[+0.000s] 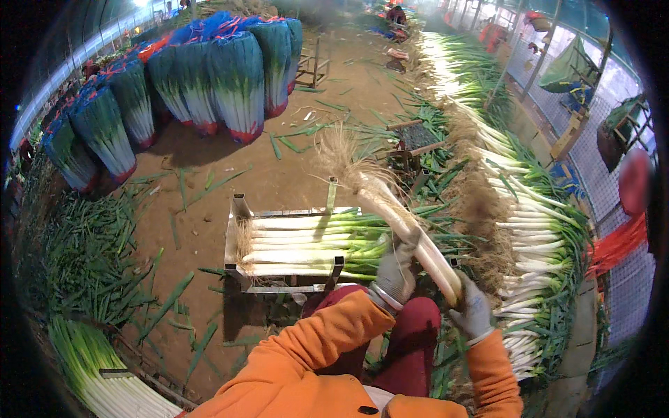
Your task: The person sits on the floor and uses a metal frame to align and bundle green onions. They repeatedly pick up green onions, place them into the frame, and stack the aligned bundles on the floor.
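Note:
Both my hands wear light work gloves. My left hand (398, 271) is closed around the middle of a few thick green onion stalks (389, 209), whose roots fan out toward the upper left. At their lower end, my right hand (473, 307) grips the same stalks. Just left of my hands stands a low metal frame (231, 245) with upright posts. White green onions (292, 256) lie side by side in it, roots to the left and leaves to the right, partly hidden behind my left hand.
A long row of green onions (533, 245) lies at the right, roots inward. Netted bundles (238, 83) stand at the upper left. Cut leaves (94, 256) are heaped at the left, above another onion bundle (112, 371). A small stool-like frame (418, 137) stands ahead. A person (396, 15) is far off.

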The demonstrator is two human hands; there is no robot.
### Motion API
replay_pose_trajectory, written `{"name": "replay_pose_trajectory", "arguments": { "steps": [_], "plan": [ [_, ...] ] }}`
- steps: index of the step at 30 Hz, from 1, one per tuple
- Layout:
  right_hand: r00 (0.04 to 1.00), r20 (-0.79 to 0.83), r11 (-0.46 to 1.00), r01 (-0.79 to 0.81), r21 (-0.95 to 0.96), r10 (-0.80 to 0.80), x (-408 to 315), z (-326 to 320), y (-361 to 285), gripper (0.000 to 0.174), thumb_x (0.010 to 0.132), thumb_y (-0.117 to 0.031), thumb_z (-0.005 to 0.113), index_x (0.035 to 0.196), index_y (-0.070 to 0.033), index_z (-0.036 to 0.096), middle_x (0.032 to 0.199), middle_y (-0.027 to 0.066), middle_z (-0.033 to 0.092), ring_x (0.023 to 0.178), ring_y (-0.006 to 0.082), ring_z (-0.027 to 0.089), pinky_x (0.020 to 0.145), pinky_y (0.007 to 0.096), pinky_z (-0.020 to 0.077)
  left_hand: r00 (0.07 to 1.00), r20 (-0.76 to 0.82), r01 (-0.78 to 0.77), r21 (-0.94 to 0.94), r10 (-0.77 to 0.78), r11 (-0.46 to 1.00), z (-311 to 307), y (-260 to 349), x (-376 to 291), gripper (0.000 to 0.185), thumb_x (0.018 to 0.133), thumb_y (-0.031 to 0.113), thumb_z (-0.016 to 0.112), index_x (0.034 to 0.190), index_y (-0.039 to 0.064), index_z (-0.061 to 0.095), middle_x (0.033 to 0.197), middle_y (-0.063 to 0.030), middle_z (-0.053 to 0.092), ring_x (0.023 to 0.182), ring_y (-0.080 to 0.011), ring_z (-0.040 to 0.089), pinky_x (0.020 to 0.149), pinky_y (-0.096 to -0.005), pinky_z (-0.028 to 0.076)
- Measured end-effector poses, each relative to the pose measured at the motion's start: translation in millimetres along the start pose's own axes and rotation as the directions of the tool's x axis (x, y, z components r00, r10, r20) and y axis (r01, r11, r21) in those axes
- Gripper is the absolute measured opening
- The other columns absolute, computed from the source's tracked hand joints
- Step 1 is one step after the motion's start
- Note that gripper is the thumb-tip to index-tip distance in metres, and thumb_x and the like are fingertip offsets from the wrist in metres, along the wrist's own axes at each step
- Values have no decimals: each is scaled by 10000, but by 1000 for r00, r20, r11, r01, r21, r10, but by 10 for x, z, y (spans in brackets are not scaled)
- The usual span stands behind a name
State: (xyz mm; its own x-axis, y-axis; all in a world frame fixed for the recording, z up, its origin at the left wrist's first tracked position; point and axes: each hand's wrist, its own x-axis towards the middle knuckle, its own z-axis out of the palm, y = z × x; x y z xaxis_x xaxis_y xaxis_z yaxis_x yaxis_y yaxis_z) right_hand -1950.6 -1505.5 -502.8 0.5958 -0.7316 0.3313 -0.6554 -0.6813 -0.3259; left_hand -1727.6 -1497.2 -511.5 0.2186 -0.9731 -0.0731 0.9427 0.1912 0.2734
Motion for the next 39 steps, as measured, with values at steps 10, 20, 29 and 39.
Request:
{"name": "replay_pose_trajectory", "arguments": {
  "steps": [10, 20, 29, 39],
  "plan": [
    [878, 409, 764, 438, -474, -249, 1807, -208, 83, 698, 696, -197, 760, 1324, -92, 475, 904, 122, 611, 786, 308, 634, 669, 444, 507, 948, -317, -92, -334, -20, 938, -1030, 747, 1109, 329, 1020, 252, 519, 1280, 50, 504, 1267, -158, 577, 1170, -369, 559, 998, -592, 467],
    [578, 540, 668, 743, -38, -612, 2724, 2315, -57, 666, 791, -271, 720, 1385, -118, 459, 963, 146, 622, 897, 338, 636, 749, 454, 507, 707, -682, -328, -77, 190, 941, -3248, 1890, 843, 332, 1031, 303, 501, 1205, 27, 560, 1253, -196, 595, 1108, -384, 595, 1013, -610, 467],
    [830, 399, 912, 407, 45, -390, 2237, 3961, 367, 379, 972, -325, 510, 1332, -225, 568, 1135, 132, 630, 996, 387, 594, 913, 486, 431, 548, -826, 72, 203, 132, 977, -3879, 2331, 520, 800, 994, 561, 445, 1498, -22, 233, 1466, -288, 402, 1272, -432, 500, 1029, -555, 461],
    [826, 420, 920, 389, 56, -375, 2268, 4034, 87, 336, 874, -212, 612, 1205, -261, 643, 1081, 84, 646, 1023, 313, 601, 934, 462, 436, 908, 26, -52, 997, 418, 52, -3192, 1545, 598, 316, 1021, 279, 514, 1124, 33, 683, 969, -109, 705, 863, -180, 672, 806, -342, 545]
  ]
}}
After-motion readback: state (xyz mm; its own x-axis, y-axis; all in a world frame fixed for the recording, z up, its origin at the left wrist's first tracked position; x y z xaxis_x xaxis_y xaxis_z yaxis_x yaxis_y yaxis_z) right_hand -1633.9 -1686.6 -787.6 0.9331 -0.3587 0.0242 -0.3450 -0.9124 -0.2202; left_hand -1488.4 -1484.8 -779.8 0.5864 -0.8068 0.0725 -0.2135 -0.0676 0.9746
